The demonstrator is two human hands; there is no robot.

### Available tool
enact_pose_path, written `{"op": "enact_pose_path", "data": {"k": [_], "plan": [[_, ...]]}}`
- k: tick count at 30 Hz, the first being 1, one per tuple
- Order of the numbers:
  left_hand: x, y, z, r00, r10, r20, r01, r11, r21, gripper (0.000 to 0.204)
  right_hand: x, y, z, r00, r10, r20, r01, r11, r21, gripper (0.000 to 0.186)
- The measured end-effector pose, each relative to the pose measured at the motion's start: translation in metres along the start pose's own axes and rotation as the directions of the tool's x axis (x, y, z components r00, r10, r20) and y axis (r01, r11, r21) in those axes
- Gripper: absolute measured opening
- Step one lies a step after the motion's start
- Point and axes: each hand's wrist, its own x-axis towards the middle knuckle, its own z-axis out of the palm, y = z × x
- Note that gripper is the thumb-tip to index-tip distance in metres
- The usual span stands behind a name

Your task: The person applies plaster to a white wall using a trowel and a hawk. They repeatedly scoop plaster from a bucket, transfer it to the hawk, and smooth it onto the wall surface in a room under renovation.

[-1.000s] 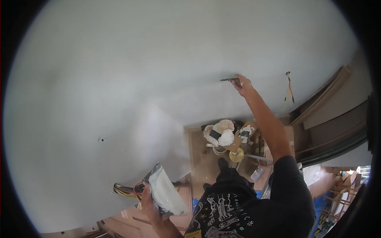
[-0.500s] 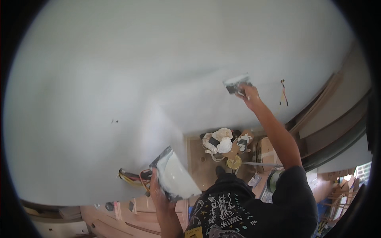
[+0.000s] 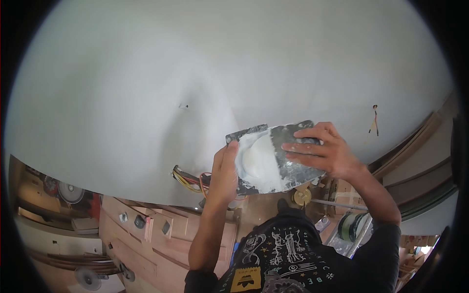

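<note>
My left hand (image 3: pixel 222 172) grips the left edge of a flat metal plate (image 3: pixel 254 188) loaded with a mound of white plaster (image 3: pixel 256 158), held up in front of the white ceiling (image 3: pixel 205 68). My right hand (image 3: pixel 326 152) holds a wide metal trowel blade (image 3: pixel 299 170), fingers spread flat on its back. The blade lies against the plate's right side, touching the plaster. Both forearms rise from my dark printed shirt (image 3: pixel 283 254) at the bottom.
A bundle of coloured wires (image 3: pixel 188 178) pokes out of the ceiling just left of my left hand. A short wire (image 3: pixel 374 119) hangs at right, and a small mark (image 3: pixel 183 105) sits above. Wooden panels (image 3: pixel 146 229), fans (image 3: pixel 71 193) and a green spool (image 3: pixel 349 227) lie below.
My right hand has come down from the ceiling at the upper right and laid the blade on the plate. My left hand has raised the plate toward the middle.
</note>
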Motion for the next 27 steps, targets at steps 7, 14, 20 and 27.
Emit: {"op": "enact_pose_path", "data": {"k": [7, 14, 20, 27], "plan": [[-0.002, -0.001, 0.013, 0.991, 0.136, 0.011, -0.13, 0.915, 0.383, 0.043, 0.01, -0.023, 0.005, 0.998, -0.037, -0.055, 0.036, 0.999, -0.017, 0.056], [-0.011, -0.003, 0.003, 0.938, 0.317, -0.136, -0.147, 0.724, 0.674, 0.044, -0.013, 0.01, 0.029, 0.999, -0.038, 0.026, 0.04, 0.996, -0.077, 0.058], [-0.029, 0.006, -0.045, 0.874, 0.182, -0.45, -0.109, 0.977, 0.183, 0.044, -0.051, 0.069, 0.121, 0.492, 0.811, 0.317, -0.689, 0.141, 0.711, 0.034], [-0.061, -0.033, -0.052, 0.785, 0.046, -0.618, -0.109, 0.992, -0.064, 0.048, -0.085, 0.16, 0.341, 0.174, 0.804, 0.569, 0.176, -0.594, 0.785, 0.025]]}}
